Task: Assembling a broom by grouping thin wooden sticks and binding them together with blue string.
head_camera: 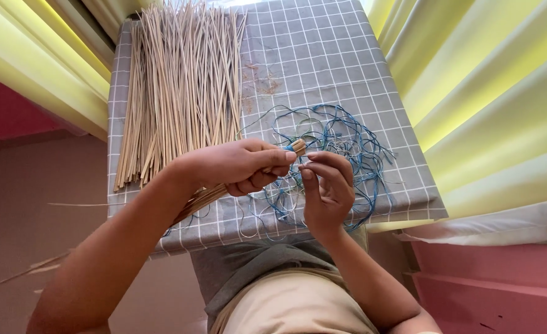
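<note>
My left hand grips a small bundle of thin tan sticks, whose end pokes out past my fingers with blue thread wound around the tip. My right hand is just right of that tip, thumb and forefinger pinched together as if on the thread; the strand itself is too thin to make out. Beneath both hands lies a loose tangle of blue and white thread on a small table covered with a grey checked cloth.
A large pile of loose tan sticks covers the table's left half. Yellow curtains hang on both sides of the table. A few stray sticks lie on the brown floor at left. A pink surface is at lower right.
</note>
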